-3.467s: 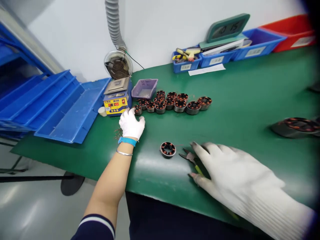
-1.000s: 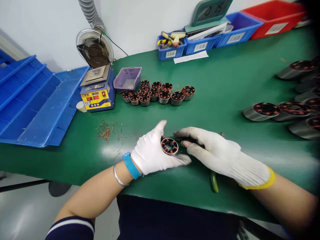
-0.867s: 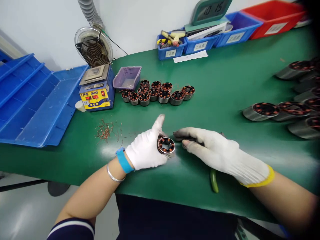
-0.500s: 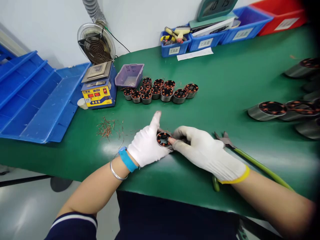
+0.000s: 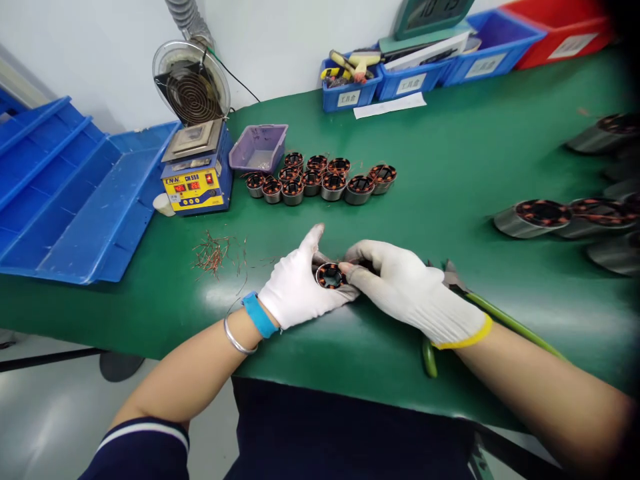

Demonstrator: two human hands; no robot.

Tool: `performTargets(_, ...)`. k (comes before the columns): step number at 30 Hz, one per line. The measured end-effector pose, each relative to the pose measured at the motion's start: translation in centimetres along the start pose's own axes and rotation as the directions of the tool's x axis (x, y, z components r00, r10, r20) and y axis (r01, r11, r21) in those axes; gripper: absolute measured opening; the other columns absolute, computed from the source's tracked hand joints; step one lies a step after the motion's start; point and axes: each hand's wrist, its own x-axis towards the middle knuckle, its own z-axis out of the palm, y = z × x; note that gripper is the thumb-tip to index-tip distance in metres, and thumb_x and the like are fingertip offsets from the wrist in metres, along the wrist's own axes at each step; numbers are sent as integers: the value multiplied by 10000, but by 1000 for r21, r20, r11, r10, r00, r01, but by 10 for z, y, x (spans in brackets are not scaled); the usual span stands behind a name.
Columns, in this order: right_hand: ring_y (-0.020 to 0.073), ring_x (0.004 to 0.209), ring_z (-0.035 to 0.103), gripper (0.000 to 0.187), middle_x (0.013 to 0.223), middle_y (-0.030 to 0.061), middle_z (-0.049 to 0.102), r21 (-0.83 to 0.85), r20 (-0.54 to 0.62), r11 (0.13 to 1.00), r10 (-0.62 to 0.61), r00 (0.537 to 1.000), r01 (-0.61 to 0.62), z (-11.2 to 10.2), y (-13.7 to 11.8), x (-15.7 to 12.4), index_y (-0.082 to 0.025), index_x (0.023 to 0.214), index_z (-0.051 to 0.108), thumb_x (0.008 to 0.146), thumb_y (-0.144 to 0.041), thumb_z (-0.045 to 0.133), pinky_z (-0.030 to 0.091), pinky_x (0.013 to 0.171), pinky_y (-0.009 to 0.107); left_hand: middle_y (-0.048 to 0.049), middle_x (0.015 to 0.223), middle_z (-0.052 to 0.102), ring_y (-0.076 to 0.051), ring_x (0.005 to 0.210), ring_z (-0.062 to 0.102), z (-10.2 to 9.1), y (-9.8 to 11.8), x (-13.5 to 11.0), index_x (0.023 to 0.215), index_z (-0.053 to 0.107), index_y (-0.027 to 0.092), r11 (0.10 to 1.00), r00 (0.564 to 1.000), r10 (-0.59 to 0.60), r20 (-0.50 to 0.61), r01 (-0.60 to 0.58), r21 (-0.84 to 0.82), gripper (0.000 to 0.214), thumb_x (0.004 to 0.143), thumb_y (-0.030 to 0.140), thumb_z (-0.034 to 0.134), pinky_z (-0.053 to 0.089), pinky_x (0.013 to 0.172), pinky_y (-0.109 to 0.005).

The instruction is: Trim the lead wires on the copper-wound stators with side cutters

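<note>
Inward from the front edge of the bench, the left hand grasps a wound ring while the right hand brings thumb and forefinger to its right rim; whether they pinch anything cannot be told. Good practice is likely a steady hold, open face up, with light finger pressure. Toward the back edge, left to right: a yellow-fronted unit marked “CM 55” plus an unclear digit, a blue box labelled 工具盒, and a clock seemingly reading 10 15.

A silver-rimmed ring with black segments and copper windings sits face up, near centre, in the left hand, the right hand touching its right edge.
</note>
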Motion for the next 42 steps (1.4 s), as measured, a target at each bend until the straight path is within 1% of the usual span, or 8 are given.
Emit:
performTargets(7, 276, 782, 650, 313, 907, 73, 708, -382, -101, 910, 132, 986, -161, -5, 4, 1, -244, 889, 688, 850, -445, 451, 312, 503, 308, -40, 1033, 704, -265, 979, 681, 0, -2, 3, 1516, 252, 229, 999, 999, 34, 14, -34, 31, 1068, 632, 452, 808, 539, 887, -405)
performTargets(11, 272, 934, 647, 411, 1108, 71, 698, -109, -99, 994, -3, 995, -8, 2, -1, 3, -232, 1078, 671, 826, -515, 510, 459, 658, 339, -41, 1018, 707, -277, 973, 683, -2, 1, 2, 1537, 188, 229, 999, 1000, -3, 31, 2, 37, 1133, 620, 443, 817, 540, 863, -407)
performTargets(15, 203, 848, 641, 247, 941, 55, 706, 156, -108, 986, -45, 993, 61, 10, -7, 3, -209, 882, 652, 816, -400, 511, 480, 706, 305, -44, 1022, 699, -276, 961, 681, -2, 2, 2, 1541, 178, 219, 998, 999, 6, 40, -8, 64, 1112, 644, 465, 789, 538, 855, -411)
performTargets(24, 267, 760, 649, 277, 831, 64, 701, -398, 28, 913, 110, 993, -90, -16, 15, -14, -250, 831, 682, 864, -422, 468, 372, 523, 320, -83, 1042, 694, -320, 966, 676, -3, 1, 4, 1504, 300, 216, 989, 998, 19, 53, -27, 149, 1103, 588, 521, 833, 539, 883, -475)
performTargets(28, 219, 802, 653, 382, 1263, 124, 627, -369, -208, 919, -225, 952, 137, -8, 11, -19, -186, 1128, 655, 898, -399, 436, 469, 619, 338, -100, 1105, 682, -322, 982, 670, -5, 1, 5, 1489, 332, 221, 984, 997, 46, 69, -57, 168, 1050, 610, 531, 815, 543, 886, -476)
performTargets(31, 195, 705, 630, 419, 1167, 85, 673, -525, -96, 804, -381, 920, 278, 3, 4, -20, -223, 1283, 590, 922, -278, 386, 385, 547, 321, -102, 1138, 674, -324, 1002, 664, -7, 2, 5, 1495, 321, 213, 981, 994, 61, 94, -77, 178, 1024, 640, 538, 782, 535, 904, -485)
performTargets(34, 202, 641, 599, 377, 865, 35, 686, -636, 47, 716, -337, 941, 288, 7, -1, -19, -274, 1167, 651, 927, -219, 366, 243, 506, 315, -99, 1154, 671, -320, 1009, 663, -9, 3, 5, 1496, 318, 210, 980, 994, 46, 102, -65, 187, 1015, 651, 541, 771, 529, 918, -485)
performTargets(42, 202, 642, 582, 302, 848, 36, 648, -705, 71, 692, -145, 987, 152, 1, -11, -25, -259, 1060, 663, 924, -234, 395, 147, 519, 321, -93, 1137, 682, -309, 997, 666, -6, 1, 4, 1462, 376, 199, 968, 988, 119, 102, -138, 208, 907, 693, 511, 744, 538, 889, -470)
